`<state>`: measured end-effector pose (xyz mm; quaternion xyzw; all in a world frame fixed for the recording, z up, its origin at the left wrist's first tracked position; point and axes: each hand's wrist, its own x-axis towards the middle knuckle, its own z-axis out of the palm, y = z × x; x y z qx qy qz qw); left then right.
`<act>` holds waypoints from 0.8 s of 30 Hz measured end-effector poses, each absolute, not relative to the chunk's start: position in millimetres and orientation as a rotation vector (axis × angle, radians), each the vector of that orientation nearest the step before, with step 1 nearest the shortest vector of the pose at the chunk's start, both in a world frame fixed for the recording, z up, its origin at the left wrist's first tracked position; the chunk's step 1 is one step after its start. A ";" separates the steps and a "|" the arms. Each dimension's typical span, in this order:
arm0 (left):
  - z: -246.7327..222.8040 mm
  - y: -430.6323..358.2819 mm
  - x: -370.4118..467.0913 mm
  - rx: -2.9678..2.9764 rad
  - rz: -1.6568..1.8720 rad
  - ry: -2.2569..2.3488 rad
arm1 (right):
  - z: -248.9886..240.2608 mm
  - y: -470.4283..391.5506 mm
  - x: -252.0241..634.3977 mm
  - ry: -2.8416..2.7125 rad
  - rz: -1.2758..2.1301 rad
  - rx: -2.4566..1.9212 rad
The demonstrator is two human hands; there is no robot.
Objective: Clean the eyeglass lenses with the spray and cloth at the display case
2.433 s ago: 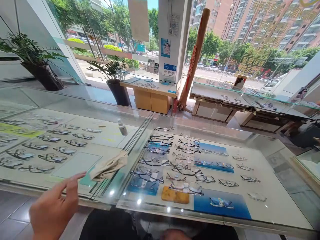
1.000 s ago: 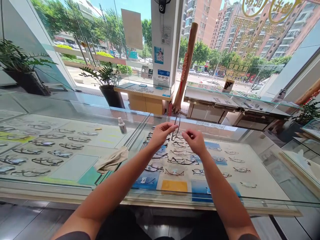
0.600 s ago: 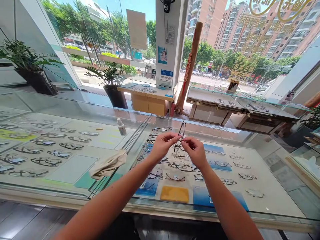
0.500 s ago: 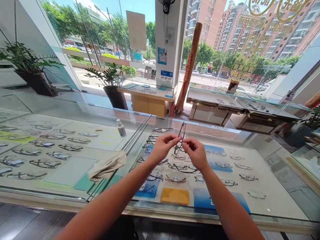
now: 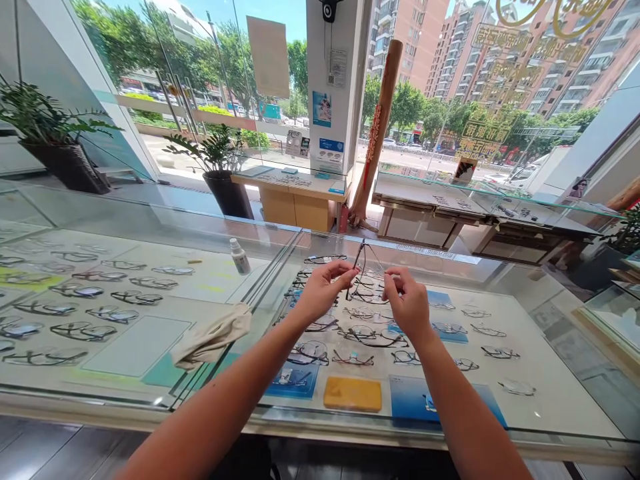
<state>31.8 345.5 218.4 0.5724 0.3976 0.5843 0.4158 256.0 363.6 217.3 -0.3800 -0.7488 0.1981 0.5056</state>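
Observation:
A dark-framed pair of glasses [image 5: 357, 267] is held up above the glass display counter [image 5: 280, 427], its front seen nearly edge-on. My left hand [image 5: 327, 287] pinches the frame front with thumb and fingers. The fingers of my right hand [image 5: 406, 300] are closed on the end of a thin temple arm, which slants out from the top of the frame. Beneath both hands, rows of glasses [image 5: 370, 333] lie inside the counter, with a yellow case [image 5: 353, 393] near its front edge.
Left of my hands, a crumpled beige cloth [image 5: 213, 337] and a small white spray bottle [image 5: 239, 257] rest on the counter. Glasses also fill the left case. Beyond stand potted plants [image 5: 227, 190], a wooden post [image 5: 377, 133] and more display cases [image 5: 430, 213].
My right hand has moved right, away from my left hand, and a temple arm now stretches between them. The glasses have turned and shifted slightly left. The view has shifted slightly.

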 end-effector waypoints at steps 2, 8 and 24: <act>218.3 347.8 27.0 1.445 1.450 1.038 | 218.7 365.5 261.2 -1.809 0.323 -0.950; 225.7 348.3 13.3 1.600 1.347 1.045 | 219.5 377.6 276.5 -1.748 -0.030 -0.948; 218.6 345.8 25.5 1.484 1.347 0.983 | 221.1 368.7 265.0 -1.604 0.047 -0.861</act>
